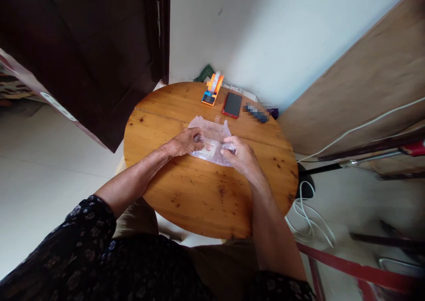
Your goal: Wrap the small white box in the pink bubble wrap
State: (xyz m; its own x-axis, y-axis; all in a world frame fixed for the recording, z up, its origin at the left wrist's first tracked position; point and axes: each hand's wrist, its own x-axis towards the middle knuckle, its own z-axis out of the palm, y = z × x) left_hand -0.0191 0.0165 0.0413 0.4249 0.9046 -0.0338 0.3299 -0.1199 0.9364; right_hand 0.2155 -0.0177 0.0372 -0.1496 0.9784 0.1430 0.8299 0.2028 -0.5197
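Observation:
A sheet of clear bubble wrap (212,133) lies in the middle of a round wooden table (186,190), folded around a small pale object that I cannot make out. My left hand (184,142) grips the wrap's left edge with curled fingers. My right hand (241,156) pinches the wrap's right edge, fingers closed on the plastic. Both hands rest on the tabletop.
At the table's far side stand an orange tape dispenser (211,90), a red-cased phone (232,104) lying flat and a dark small object (257,113). A dark door (99,48) is at the left, a wooden board (365,79) at the right, white cables (308,217) on the floor.

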